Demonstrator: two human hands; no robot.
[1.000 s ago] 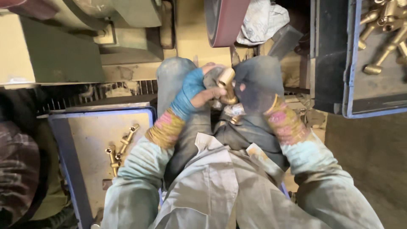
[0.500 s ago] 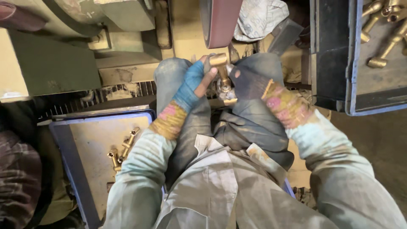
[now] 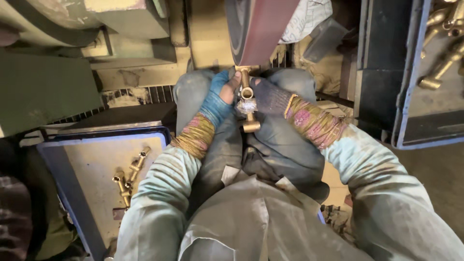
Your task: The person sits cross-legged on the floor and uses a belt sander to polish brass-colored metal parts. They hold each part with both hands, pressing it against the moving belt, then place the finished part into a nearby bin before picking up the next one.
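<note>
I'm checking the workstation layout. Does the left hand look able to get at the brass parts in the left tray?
Probably yes: the left hand is busy holding the fitting, but the parts lie open in the tray beside the left knee, nothing covering them.

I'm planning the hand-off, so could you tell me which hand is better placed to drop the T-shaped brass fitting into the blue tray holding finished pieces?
Probably left: that tray sits beside the left knee.
</note>
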